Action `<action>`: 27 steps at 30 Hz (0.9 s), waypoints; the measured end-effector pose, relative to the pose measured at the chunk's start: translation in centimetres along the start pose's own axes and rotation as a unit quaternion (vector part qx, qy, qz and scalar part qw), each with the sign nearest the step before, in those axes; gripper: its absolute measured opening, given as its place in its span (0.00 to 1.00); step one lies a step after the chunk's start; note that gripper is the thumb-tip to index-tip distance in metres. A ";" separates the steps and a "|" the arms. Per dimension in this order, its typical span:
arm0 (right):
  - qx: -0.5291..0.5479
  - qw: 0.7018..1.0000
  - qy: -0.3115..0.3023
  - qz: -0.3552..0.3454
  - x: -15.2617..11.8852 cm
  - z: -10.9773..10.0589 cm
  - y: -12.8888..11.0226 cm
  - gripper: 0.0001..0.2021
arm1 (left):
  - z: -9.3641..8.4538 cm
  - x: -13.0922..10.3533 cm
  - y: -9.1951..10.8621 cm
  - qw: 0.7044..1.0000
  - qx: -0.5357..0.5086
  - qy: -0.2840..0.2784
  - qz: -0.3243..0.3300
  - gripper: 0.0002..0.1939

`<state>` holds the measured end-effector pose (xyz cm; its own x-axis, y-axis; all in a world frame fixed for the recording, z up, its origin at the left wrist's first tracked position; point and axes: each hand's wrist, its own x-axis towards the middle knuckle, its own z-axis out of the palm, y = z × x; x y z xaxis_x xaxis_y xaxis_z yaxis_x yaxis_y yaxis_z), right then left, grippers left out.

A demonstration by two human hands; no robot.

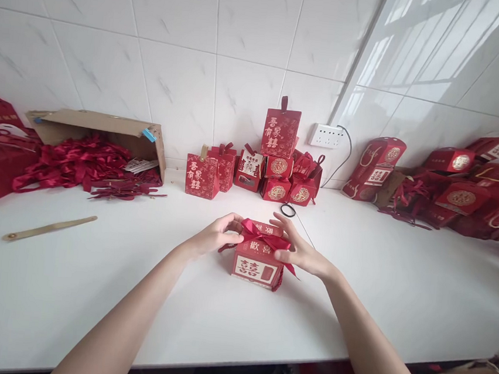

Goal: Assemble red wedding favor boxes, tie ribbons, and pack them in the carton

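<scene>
A small red gift box (pixel 255 270) with gold and white panels stands upright on the white table in front of me. Across its top runs a red satin ribbon (pixel 262 235) tied in a bow, one tail hanging at the right front corner. My left hand (pixel 216 235) is curled at the box's left side, thumb and fingertips closed at the bow's left loop. At the right, my right hand (pixel 305 252) has its thumb pressed on the ribbon, with the fingers reaching behind the box's top. Dark red cord shows at both lower sides of the box.
Finished-looking red boxes (pixel 277 172) stand stacked by the wall. At left, a cardboard carton (pixel 149 130) holds red ribbons (pixel 88 160); a beige strap (pixel 51 228) lies before it. More red boxes (pixel 460 198) pile up at right. A black ring (pixel 288 210) lies behind the box.
</scene>
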<state>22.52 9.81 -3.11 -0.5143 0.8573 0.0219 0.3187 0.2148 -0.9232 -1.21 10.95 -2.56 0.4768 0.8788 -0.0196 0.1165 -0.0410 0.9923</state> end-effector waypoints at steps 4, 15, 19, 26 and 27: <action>-0.062 0.998 -0.009 -0.006 -0.4 0.5 -0.1 0.55 | -0.1 0.1 -0.4 1.000 0.001 0.006 0.004 0.18; -0.272 0.916 0.236 -0.176 1.3 1.5 2.3 0.53 | 0.6 0.9 -0.7 0.990 0.013 0.142 0.005 0.12; -0.281 0.903 0.264 -0.187 1.7 1.0 3.2 0.51 | 0.2 0.7 -0.3 0.993 0.033 0.110 -0.022 0.12; -0.260 0.907 0.256 -0.209 2.0 0.3 3.8 0.47 | 0.1 0.4 -0.1 0.983 0.137 0.083 -0.093 0.11; -0.258 0.909 0.252 -0.208 2.0 0.3 3.8 0.47 | 0.0 0.3 -0.3 0.979 0.156 0.072 -0.106 0.10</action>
<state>22.47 12.16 -6.65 -0.2867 0.7285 0.6222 0.5782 0.6494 -0.4939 -1.09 11.25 -2.88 0.2877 0.9406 -0.1805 0.4709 0.0252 0.8818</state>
